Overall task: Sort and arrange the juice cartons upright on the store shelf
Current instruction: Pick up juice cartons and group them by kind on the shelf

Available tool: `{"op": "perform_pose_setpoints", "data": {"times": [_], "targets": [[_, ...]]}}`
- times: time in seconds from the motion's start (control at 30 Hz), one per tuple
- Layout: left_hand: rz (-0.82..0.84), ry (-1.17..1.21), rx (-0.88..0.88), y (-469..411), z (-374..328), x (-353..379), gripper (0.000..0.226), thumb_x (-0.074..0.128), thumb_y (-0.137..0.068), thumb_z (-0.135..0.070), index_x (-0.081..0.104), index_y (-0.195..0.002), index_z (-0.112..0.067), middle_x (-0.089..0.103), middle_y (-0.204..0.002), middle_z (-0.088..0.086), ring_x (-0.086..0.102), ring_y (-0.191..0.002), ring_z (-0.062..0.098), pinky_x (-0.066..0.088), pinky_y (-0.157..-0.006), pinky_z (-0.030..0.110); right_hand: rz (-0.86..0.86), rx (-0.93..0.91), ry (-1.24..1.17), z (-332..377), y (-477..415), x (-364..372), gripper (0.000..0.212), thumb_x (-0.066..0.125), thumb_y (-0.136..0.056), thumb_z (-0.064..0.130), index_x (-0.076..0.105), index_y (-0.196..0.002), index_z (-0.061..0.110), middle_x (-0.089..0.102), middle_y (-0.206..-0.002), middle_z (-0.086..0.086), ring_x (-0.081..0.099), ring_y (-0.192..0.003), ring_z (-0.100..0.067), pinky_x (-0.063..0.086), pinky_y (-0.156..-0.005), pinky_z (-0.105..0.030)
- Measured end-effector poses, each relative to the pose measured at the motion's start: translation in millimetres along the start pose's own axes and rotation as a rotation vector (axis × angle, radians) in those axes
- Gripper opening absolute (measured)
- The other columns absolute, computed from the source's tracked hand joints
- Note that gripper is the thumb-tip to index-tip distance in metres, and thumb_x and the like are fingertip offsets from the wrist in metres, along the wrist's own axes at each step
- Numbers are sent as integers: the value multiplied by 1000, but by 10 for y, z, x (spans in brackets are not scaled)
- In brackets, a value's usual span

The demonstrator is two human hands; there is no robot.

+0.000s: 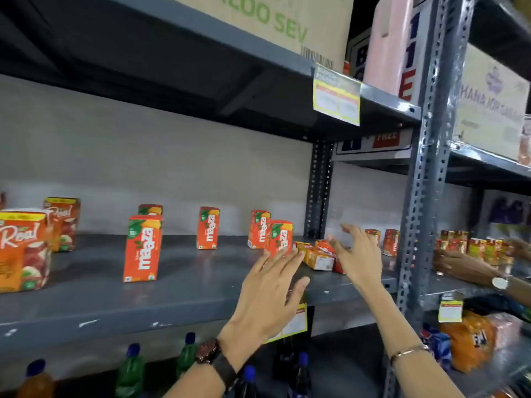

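Observation:
Small orange Maaza cartons stand upright on the grey shelf (178,285): one at the front left (142,248), one mid-shelf (207,228), and a pair further right (279,238). A few small cartons (319,255) lie toppled near the shelf's right end. My left hand (268,297) hovers open in front of the pair, fingers spread. My right hand (359,255) is open too, just right of the toppled cartons, partly hiding them. Neither hand holds anything.
Large Real juice cartons (24,251) stand at the far left. A perforated steel upright (422,196) splits the shelving. Another person's hands (459,265) handle small cartons in the right bay. Bottles (130,369) line the shelf below; cardboard boxes (287,18) sit above.

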State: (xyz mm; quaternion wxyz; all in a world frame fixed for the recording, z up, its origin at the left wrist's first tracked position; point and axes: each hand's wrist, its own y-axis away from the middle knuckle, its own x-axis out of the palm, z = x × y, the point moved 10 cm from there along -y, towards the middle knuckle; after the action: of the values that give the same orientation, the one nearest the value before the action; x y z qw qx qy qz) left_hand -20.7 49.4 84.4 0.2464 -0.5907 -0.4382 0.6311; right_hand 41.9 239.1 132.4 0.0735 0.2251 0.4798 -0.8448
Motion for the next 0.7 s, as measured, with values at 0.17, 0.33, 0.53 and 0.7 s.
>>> {"op": "perform_pose_setpoints", "data": {"times": [0.17,0.33,0.53,0.7], "targets": [[79,-108,69,37,3,272,45,38,-85,-53,64,-113,-29,69,-109,-16,62,-102,0,49,-87,21,343,23,-243,-172,-262,419,54,66,-80,39,53,-127,15,60,-127,-5,52,-121,-22,42,-99,-36],[146,-133,106,74,-14,356,40,40,-80,-52,68,-103,-36,69,-105,-22,62,-98,-5,50,-79,16,729,-68,-296,-144,-434,871,58,72,-77,19,50,-130,10,55,-133,-7,50,-119,-15,37,-86,-15],[171,-122,40,54,26,369,37,42,-80,-53,67,-105,-40,66,-108,-27,59,-101,-10,50,-81,15,1111,-30,-280,-268,-474,1297,88,79,-66,35,33,-141,26,33,-150,2,35,-134,-17,31,-110,-36],[213,-143,4,37,18,367,37,41,-80,-56,66,-104,-44,64,-107,-31,57,-100,-14,48,-82,12,1290,61,-211,-325,-439,1473,85,76,-69,34,31,-141,30,49,-134,-1,60,-103,-17,52,-78,-29]]}}
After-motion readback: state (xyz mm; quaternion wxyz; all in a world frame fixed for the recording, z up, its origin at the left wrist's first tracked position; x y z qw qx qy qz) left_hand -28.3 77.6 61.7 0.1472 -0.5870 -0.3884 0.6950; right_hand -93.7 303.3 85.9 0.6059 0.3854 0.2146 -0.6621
